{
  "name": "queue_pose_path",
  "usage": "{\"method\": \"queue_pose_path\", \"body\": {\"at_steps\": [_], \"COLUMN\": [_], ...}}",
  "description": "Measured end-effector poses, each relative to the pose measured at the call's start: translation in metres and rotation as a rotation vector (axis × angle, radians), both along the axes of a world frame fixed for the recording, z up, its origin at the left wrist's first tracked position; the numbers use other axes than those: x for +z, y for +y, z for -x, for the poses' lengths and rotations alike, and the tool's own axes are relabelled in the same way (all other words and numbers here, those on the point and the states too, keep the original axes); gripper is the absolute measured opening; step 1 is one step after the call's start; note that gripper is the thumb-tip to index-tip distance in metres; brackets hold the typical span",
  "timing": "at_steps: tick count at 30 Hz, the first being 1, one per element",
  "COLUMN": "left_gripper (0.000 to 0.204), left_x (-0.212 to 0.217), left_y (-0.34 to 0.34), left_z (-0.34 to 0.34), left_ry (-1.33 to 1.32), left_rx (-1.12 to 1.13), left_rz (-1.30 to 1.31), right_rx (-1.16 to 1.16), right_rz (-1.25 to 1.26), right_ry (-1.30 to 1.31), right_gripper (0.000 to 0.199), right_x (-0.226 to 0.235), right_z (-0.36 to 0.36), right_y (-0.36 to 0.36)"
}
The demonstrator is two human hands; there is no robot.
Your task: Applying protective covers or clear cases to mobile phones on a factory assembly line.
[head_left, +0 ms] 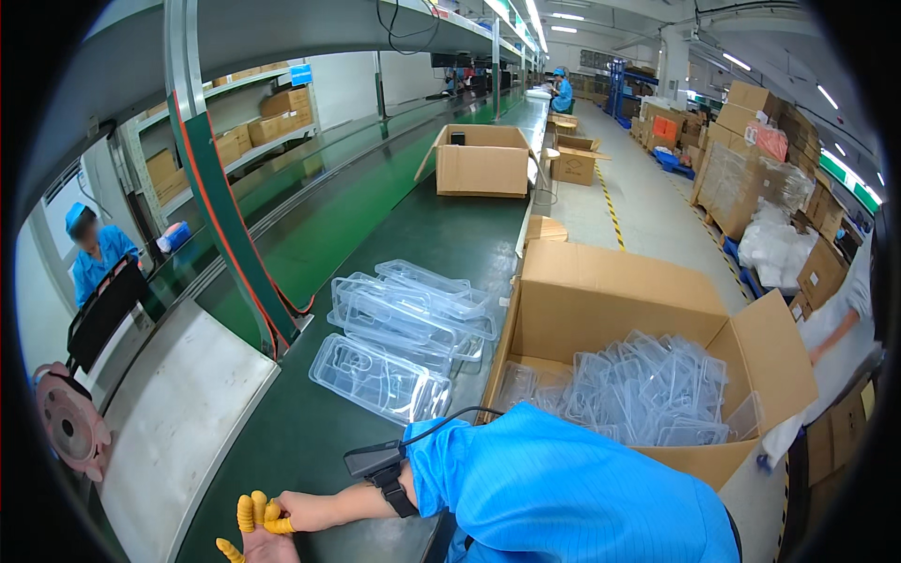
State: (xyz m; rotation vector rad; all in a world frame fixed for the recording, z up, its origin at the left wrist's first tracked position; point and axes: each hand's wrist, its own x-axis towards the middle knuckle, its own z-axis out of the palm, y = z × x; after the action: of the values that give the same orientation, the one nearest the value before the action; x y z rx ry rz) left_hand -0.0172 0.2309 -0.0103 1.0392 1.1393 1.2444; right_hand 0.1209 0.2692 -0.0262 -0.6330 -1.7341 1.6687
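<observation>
My left hand (pixel 267 546) is at the lower left edge, palm up, with yellow ribbed finger cots on its spread fingers. From the right, my right hand (pixel 298 511) reaches across to it, its fingers closed against the left hand's fingertips. What lies between them, if anything, is too small to make out. A black device is strapped to my right wrist. Ahead of the hands, several clear plastic trays (pixel 380 375) are piled on the dark green bench (pixel 366 436). More clear plastic pieces (pixel 648 389) fill an open cardboard box (pixel 619 286) on the right, beyond my blue sleeve.
Another open carton (pixel 481 172) stands farther along the bench. A green post (pixel 225 197) rises at the bench's left side beside a pale sloping panel (pixel 178 422). Two people in blue work at a distance, and a person's arm shows at the right. Stacked cartons (pixel 741 141) line the aisle.
</observation>
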Motion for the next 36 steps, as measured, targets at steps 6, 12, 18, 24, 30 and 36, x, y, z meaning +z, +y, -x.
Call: {"method": "queue_pose_path", "body": {"at_steps": [6, 12, 18, 24, 30, 36], "left_gripper": [0.026, 0.019, 0.019, 0.02, 0.024, 0.027], "left_x": [-0.019, -0.042, -0.051, -0.052, -0.052, -0.06], "left_y": [0.001, -0.006, -0.013, -0.011, -0.009, -0.005], "left_z": [0.019, 0.019, 0.001, 0.007, 0.014, 0.02], "left_ry": [0.145, 0.511, 0.766, 0.758, 0.786, 0.669], "left_rx": [0.226, 0.341, 0.185, 0.131, 0.087, 0.063], "left_rz": [-0.035, -0.317, -0.392, -0.388, -0.369, -0.324], "right_rx": [0.066, -0.226, -0.244, -0.243, -0.232, -0.206], "right_rz": [-0.067, -0.506, -0.677, -0.689, -0.747, -0.811], "right_ry": [-0.061, -0.151, -0.293, -0.371, -0.391, -0.436], "right_gripper": [0.037, 0.051, 0.052, 0.054, 0.056, 0.06], "right_x": [0.014, -0.011, -0.012, -0.005, -0.007, -0.004], "right_z": [-0.001, 0.0, -0.003, -0.007, -0.009, -0.011], "right_y": [-0.002, 0.014, 0.015, 0.013, 0.015, 0.015]}}
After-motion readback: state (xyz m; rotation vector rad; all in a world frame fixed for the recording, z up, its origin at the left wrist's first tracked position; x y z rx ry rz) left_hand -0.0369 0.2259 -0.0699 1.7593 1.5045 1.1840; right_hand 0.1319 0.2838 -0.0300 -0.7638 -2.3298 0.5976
